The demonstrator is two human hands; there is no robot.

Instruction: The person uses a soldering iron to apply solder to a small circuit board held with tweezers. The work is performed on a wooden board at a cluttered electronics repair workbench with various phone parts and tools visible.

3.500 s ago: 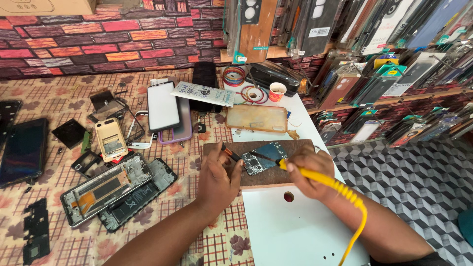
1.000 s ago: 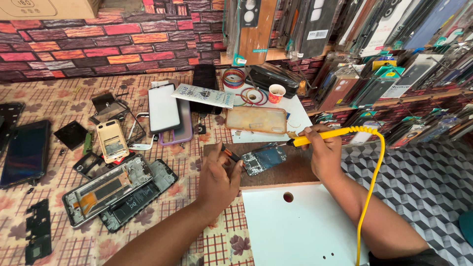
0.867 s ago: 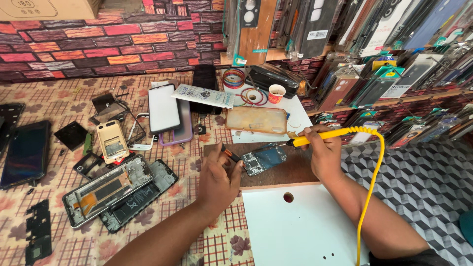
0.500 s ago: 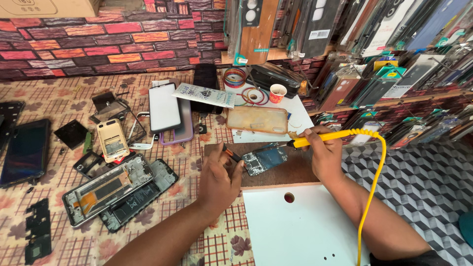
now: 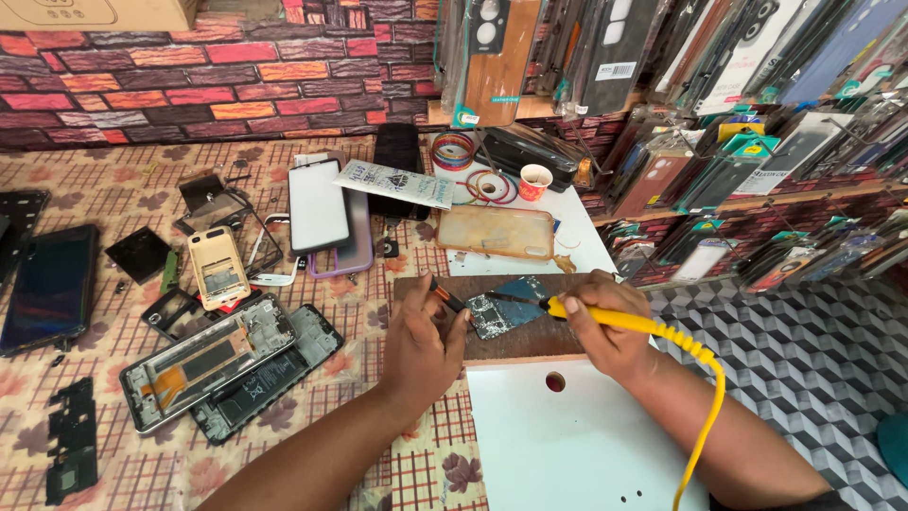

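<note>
Dark pkgs [image 5: 757, 142] hang right of wood block [image 5: 515, 345]. Right hand [image 5: 605, 326] grips yellow iron [image 5: 624, 322], now lowered onto board [image 5: 506, 305]; left hand [image 5: 421, 341] pinches tweezers [image 5: 447, 295].

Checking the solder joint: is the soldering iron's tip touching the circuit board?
Touching: the head view shows the soldering iron tip meeting the circuit board.

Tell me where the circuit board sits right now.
The circuit board lies on the wooden block, centre of the head view, between the left hand and right hand.

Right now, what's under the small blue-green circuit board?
The circuit board lies on a brown wooden block, which sits partly on a white board. What lies beneath the block is hidden.
</note>
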